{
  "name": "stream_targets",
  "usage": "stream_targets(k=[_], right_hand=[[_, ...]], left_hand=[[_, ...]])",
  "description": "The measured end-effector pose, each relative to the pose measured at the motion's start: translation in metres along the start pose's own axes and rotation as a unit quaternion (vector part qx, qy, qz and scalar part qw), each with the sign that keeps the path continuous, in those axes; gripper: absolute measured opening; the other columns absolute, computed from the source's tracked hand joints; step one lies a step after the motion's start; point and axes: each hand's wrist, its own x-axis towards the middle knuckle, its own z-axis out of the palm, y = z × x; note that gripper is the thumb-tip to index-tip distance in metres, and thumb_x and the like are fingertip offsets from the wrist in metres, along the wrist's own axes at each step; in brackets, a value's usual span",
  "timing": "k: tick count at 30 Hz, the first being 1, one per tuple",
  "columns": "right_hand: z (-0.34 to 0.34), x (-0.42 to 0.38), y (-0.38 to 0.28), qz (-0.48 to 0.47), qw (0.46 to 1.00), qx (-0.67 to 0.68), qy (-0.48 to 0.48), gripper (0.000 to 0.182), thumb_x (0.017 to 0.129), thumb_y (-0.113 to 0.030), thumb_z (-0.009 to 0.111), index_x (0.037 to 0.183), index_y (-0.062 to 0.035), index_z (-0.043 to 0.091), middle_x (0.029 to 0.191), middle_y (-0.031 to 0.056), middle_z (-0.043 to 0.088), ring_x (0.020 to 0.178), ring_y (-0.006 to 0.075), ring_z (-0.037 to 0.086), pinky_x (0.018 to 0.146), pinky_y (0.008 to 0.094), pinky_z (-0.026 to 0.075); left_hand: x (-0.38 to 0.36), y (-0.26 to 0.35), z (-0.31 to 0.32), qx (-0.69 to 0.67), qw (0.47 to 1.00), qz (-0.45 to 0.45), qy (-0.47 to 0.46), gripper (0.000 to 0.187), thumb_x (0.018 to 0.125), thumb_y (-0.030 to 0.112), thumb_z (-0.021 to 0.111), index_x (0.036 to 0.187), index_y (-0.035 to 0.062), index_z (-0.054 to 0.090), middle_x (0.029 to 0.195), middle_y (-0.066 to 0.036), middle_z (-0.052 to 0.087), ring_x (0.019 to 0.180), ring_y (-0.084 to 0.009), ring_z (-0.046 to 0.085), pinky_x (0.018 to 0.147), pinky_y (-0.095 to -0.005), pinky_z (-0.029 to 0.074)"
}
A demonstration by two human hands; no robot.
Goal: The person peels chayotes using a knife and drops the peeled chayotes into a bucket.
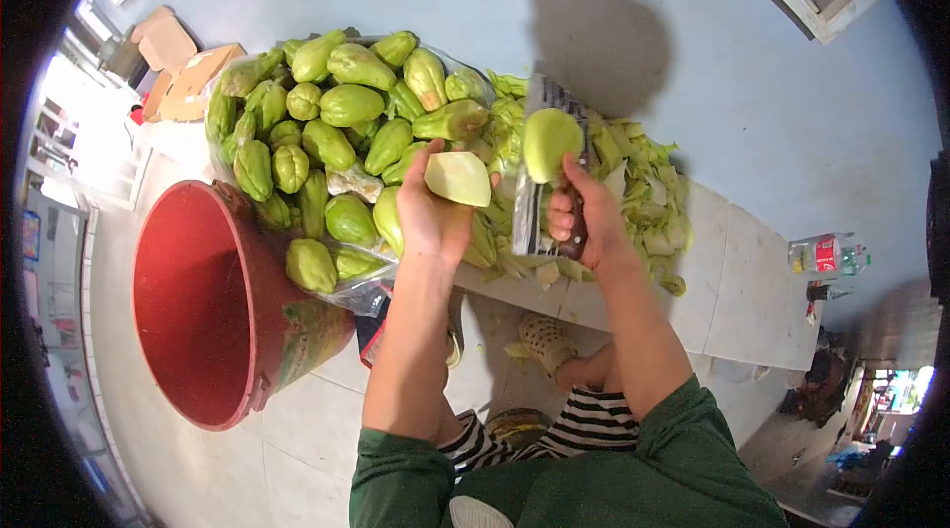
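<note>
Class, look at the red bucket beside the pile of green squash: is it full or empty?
Empty, as far as the picture shows. The red bucket opens toward the camera, and only bare red wall and floor show inside; the squash are piled beside it.

The cleaver (542, 193) handle vanishes inside the right hand (589, 216), a chayote half (550, 140) masks part of the blade, and the printing on the bottle (824, 254) is too small to read.

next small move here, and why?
Probably set down or drop the half in the left hand: its cut face is up and clear of the cleaver. The other half is stuck on the blade, which the right hand holds, so the left hand is needed to free it.
</note>
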Motion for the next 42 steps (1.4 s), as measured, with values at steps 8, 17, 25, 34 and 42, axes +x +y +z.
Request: stream_targets(k=[8, 17, 25, 34, 42], right_hand=[[-0.028, 0.029, -0.012, -0.056, 0.992, 0.091, 0.064, 0.023, 0.094, -0.024, 0.063, 0.084, -0.0144, 0.045, 0.061, -0.0013, 0.047, 0.048, 0.0099, 0.045, 0.042, 0.0269, 0.038], [-0.039, 0.043, -0.014, -0.056, 0.982, 0.145, 0.103, 0.024, 0.096, -0.022, 0.061, 0.081, -0.0107, 0.045, 0.067, 0.0011, 0.049, 0.053, 0.0091, 0.046, 0.044, 0.024, 0.038], [-0.027, 0.036, -0.018, -0.176, 0.97, 0.02, 0.167, 0.022, 0.097, -0.023, 0.06, 0.087, -0.0094, 0.045, 0.065, 0.0032, 0.049, 0.05, 0.015, 0.05, 0.043, 0.0322, 0.042], [-0.041, 0.036, -0.029, -0.287, 0.908, -0.258, 0.165, 0.024, 0.097, -0.025, 0.061, 0.093, -0.0056, 0.047, 0.069, 0.0027, 0.053, 0.054, 0.0141, 0.055, 0.044, 0.0297, 0.045], [-0.038, 0.042, -0.008, -0.276, 0.896, -0.335, 0.091, 0.029, 0.094, -0.023, 0.064, 0.097, 0.0012, 0.05, 0.07, 0.0054, 0.057, 0.053, 0.014, 0.06, 0.047, 0.03, 0.052]], left_hand=[[0.005, -0.003, -0.013, 0.085, 0.996, -0.021, 0.018, 0.037, 0.092, 0.006, 0.047, 0.129, 0.0007, 0.042, 0.12, -0.016, 0.051, 0.107, -0.0313, 0.057, 0.094, -0.0593, 0.049], [0.001, -0.009, 0.001, 0.2, 0.979, 0.022, 0.033, 0.042, 0.095, 0.0, 0.046, 0.134, -0.0094, 0.033, 0.123, -0.025, 0.05, 0.102, -0.0335, 0.063, 0.082, -0.0448, 0.06], [-0.004, -0.003, 0.007, 0.375, 0.927, 0.0, -0.018, 0.046, 0.096, 0.006, 0.053, 0.137, -0.0074, 0.037, 0.107, -0.02, 0.064, 0.076, -0.0258, 0.069, 0.054, -0.0293, 0.052], [-0.001, 0.014, 0.009, 0.235, 0.971, -0.01, -0.046, 0.041, 0.087, 0.006, 0.058, 0.128, 0.0046, 0.054, 0.103, -0.006, 0.062, 0.067, -0.0118, 0.048, 0.053, -0.0241, 0.037], [0.01, 0.02, -0.005, -0.012, 0.999, 0.02, -0.023, 0.041, 0.08, 0.012, 0.054, 0.118, -0.0055, 0.052, 0.112, -0.017, 0.062, 0.06, -0.0127, 0.039, 0.05, -0.0241, 0.032]])
